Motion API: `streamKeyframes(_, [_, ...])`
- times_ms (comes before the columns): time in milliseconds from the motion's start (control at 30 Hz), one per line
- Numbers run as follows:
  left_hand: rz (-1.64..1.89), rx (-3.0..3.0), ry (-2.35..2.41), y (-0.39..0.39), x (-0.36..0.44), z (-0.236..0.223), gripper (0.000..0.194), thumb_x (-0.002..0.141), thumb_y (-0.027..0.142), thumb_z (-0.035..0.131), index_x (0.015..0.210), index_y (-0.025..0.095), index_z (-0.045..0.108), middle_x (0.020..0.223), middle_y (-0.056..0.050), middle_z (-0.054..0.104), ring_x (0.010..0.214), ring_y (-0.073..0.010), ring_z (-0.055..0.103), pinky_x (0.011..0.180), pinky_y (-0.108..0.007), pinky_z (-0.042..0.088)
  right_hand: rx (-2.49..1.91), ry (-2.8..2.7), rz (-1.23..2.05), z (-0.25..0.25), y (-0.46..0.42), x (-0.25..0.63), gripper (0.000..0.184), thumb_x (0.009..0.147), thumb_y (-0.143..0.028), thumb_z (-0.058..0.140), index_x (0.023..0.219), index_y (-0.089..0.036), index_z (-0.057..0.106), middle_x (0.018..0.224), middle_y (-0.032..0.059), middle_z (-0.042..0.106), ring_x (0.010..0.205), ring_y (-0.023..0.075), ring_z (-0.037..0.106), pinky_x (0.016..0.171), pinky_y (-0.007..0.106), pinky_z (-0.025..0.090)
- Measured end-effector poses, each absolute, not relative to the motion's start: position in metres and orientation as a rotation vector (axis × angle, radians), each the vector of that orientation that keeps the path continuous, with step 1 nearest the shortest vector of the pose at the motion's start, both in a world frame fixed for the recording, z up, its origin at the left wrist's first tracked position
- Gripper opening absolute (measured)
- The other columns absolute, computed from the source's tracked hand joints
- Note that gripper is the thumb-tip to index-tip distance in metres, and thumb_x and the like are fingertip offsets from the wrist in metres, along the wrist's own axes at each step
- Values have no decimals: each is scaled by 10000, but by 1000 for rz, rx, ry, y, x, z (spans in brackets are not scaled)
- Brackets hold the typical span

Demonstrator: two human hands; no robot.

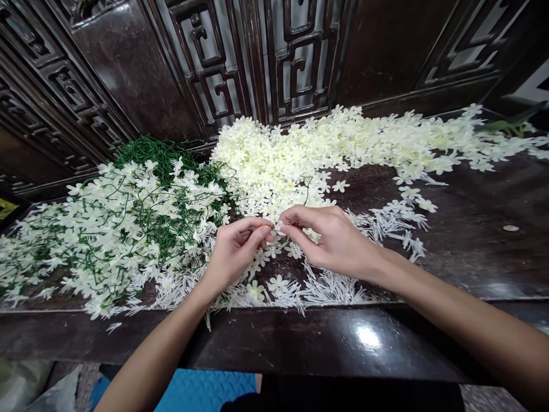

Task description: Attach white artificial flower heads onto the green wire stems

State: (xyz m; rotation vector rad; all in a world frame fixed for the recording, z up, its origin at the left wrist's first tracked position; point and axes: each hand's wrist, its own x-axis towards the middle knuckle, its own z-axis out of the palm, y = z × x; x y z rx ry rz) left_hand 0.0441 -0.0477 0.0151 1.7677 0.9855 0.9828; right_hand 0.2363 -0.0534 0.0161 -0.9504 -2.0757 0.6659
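Note:
My left hand (242, 243) and my right hand (328, 234) meet above the middle of the bench, fingertips nearly touching. A small white artificial flower (279, 226) shows between the thumb and forefinger of my right hand. My left hand is closed in a pinch right beside it; what lies inside that pinch is too small to make out. A thin green stem (307, 190) curves up behind my right hand. Loose cream flower heads (274, 154) are heaped just beyond both hands. White stamen-like sticks (330, 286) lie scattered below them.
To the left spreads a pile of white flowers on green stems (124, 229), with bare green stems (150, 157) behind it. The dark wooden bench (480, 240) has a carved backrest (300, 57). A blue quilted mat (206, 389) lies below the front edge.

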Motion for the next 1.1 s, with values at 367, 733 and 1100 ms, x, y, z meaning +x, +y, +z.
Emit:
streamKeyframes(367, [879,1960,1073,-51,46,18,206,922,252,513,787,174,646,625,0,602,516,-84,496,439,-199,371,-1032,-2062,644,14,-53,237,92,900,-155,530,894,-126,617,710,33,645,551,116,555,471,258,414])
streamKeyframes(733, [1014,1976,1121,-55,50,11,296,947,287,474,724,156,616,585,1,630,418,-60,466,381,-178,335,-899,-2081,580,11,-57,232,91,901,-133,515,907,-120,606,721,39,641,540,104,551,447,233,441])
streamKeyframes(1100, [1109,1779,1109,-63,57,8,270,927,290,518,725,145,625,578,-25,669,485,-96,609,464,-201,499,-789,-2133,297,6,-61,229,147,909,-78,447,988,-98,569,793,78,670,638,136,617,547,265,542])
